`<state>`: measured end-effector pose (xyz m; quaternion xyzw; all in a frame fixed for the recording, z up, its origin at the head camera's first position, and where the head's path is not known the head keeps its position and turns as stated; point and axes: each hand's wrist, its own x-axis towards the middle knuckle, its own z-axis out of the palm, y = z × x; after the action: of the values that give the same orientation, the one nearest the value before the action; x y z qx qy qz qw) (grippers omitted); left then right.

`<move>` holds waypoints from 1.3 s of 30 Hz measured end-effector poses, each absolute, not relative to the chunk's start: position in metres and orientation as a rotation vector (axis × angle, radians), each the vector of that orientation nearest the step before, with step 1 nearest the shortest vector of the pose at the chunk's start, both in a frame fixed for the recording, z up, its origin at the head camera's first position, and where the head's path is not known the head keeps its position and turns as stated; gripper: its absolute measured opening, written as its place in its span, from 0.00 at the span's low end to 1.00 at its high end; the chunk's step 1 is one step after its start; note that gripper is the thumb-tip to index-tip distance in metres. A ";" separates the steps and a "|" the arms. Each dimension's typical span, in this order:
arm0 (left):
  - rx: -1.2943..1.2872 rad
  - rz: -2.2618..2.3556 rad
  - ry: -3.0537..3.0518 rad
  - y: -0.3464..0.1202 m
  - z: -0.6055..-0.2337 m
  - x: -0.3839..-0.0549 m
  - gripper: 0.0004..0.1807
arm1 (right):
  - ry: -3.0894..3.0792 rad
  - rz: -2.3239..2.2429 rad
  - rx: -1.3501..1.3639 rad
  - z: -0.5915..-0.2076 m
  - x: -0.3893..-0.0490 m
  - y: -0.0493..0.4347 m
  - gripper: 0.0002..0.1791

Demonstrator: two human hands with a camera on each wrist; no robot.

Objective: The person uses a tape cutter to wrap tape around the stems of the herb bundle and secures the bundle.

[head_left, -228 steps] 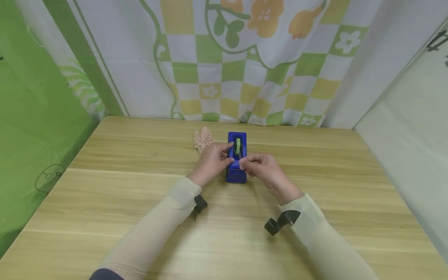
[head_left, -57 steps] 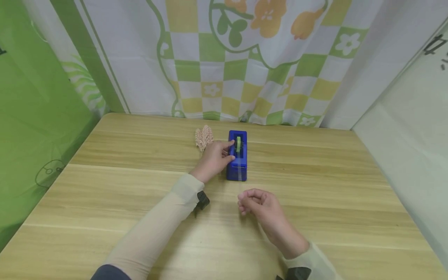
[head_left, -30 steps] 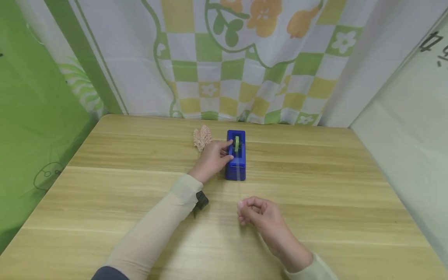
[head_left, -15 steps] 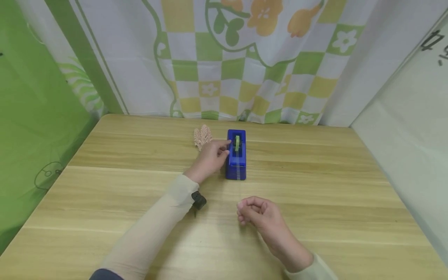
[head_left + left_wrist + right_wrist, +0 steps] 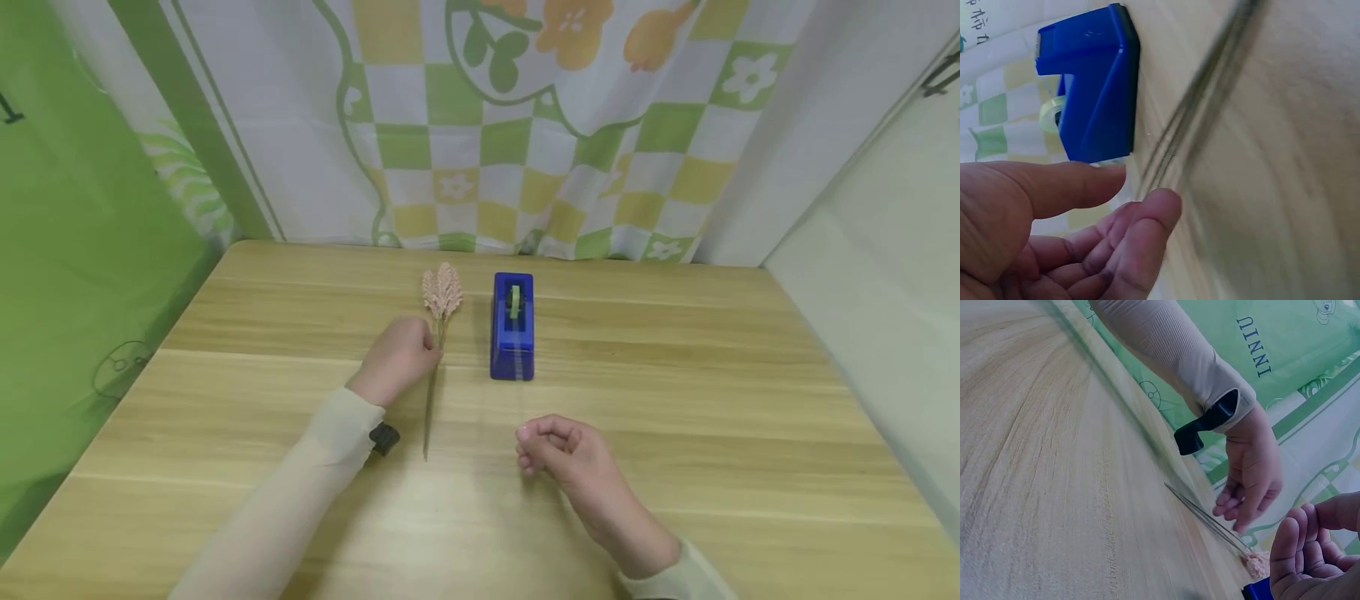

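A blue tape dispenser (image 5: 502,343) stands on the table with a pale green roll (image 5: 514,302) in it. From it a strip of clear tape (image 5: 519,367) runs toward me, and the thumb and fingertips of my right hand (image 5: 576,467) pinch its faint free end. To the left lies a bunch of pinkish artificial flowers (image 5: 442,292) on long thin stems (image 5: 430,417). My left hand (image 5: 397,357) is over these stems. In the left wrist view, its thumb and index finger are apart, close to the stems (image 5: 1191,103), and do not grip them.
The wooden table (image 5: 712,400) extends to both sides. A patterned curtain (image 5: 502,150) hangs behind its far edge. A green cloth (image 5: 82,250) covers the left side, a pale wall (image 5: 892,217) the right.
My left hand has let go of the dispenser and moved left to the stems, uncovering the flowers. Earlier, my right hand drew the tape from the dispenser toward me; lately it has held nearly still.
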<state>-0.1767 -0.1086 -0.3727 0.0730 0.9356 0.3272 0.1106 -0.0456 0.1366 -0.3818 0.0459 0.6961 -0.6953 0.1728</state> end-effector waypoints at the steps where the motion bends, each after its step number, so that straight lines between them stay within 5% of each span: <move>1: 0.188 0.951 2.735 -0.110 -0.375 -0.177 0.25 | 1.974 -1.972 0.134 -0.382 -0.046 0.137 0.12; 11: 0.140 0.934 2.661 -0.106 -0.387 -0.180 0.30 | 1.973 -1.981 0.162 -0.380 -0.045 0.135 0.11; 27: 0.024 0.958 2.603 -0.102 -0.384 -0.179 0.13 | 1.970 -1.994 0.139 -0.380 -0.045 0.132 0.11; 34: 0.087 0.975 2.708 -0.111 -0.381 -0.175 0.24 | 1.961 -2.000 0.133 -0.382 -0.044 0.133 0.10; 39: 0.187 1.028 2.860 -0.118 -0.381 -0.170 0.15 | 1.972 -1.992 0.138 -0.382 -0.044 0.134 0.11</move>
<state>-0.1699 -0.1182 -0.3805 0.0614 0.9382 0.3371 0.0482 -0.0439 0.1345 -0.3821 0.0485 0.6928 -0.6999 0.1666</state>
